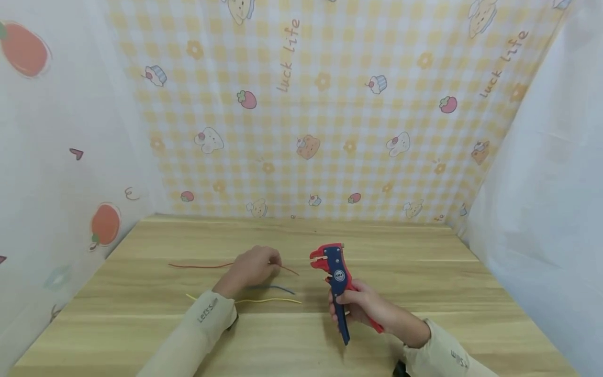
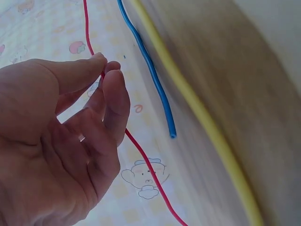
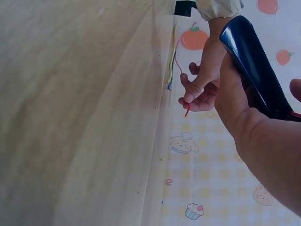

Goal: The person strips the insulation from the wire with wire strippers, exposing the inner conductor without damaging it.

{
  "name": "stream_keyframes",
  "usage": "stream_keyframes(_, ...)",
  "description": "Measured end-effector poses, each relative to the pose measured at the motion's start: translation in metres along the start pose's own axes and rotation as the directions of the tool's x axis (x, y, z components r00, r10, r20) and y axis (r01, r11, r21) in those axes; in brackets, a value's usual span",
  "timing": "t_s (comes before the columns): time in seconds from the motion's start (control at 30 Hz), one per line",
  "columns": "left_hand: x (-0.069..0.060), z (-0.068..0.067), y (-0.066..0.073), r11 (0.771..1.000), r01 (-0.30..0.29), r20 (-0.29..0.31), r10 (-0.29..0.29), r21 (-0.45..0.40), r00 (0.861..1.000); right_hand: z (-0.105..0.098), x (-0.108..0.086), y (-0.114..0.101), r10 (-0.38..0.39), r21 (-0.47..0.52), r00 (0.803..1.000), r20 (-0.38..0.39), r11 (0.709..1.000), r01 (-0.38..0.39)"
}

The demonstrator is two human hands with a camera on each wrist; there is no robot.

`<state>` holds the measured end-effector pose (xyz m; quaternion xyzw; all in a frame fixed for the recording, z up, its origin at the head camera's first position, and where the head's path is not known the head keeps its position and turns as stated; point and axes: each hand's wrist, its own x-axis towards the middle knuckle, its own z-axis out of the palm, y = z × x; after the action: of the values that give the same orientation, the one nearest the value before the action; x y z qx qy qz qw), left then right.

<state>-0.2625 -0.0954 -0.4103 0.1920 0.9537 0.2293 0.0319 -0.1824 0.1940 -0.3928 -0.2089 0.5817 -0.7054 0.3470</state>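
Note:
My left hand (image 1: pixel 256 264) pinches a thin red wire (image 2: pixel 149 165) between thumb and fingertips near the table's middle. The wire runs out on both sides of the hand. A shorter blue wire (image 2: pixel 154 75) lies beside it, partly hidden by the left arm in the head view. Nearest me is a yellow wire (image 1: pixel 268 300), passing under the left sleeve. My right hand (image 1: pixel 365 310) grips the handles of a red and blue wire stripper (image 1: pixel 336 269). Its jaws point left, apart from the wires. One dark blue handle (image 3: pixel 254 66) shows large in the right wrist view.
The wooden table (image 1: pixel 433 272) meets a yellow checked backdrop (image 1: pixel 330 115) at its far edge. White sheets (image 1: pixel 542 183) hang at both sides. Tiny coloured specks (image 3: pixel 162 202) are visible in the right wrist view.

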Motion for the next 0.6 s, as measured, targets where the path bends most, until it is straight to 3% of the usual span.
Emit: stream_keyframes(0.6,0.001,-0.004,0.016,1.0,-0.009,-0.075,0.008,-0.008,0.997,-0.001,0.0,-0.001,0.006,-0.023,0.999,-0.035,1.0,-0.006)
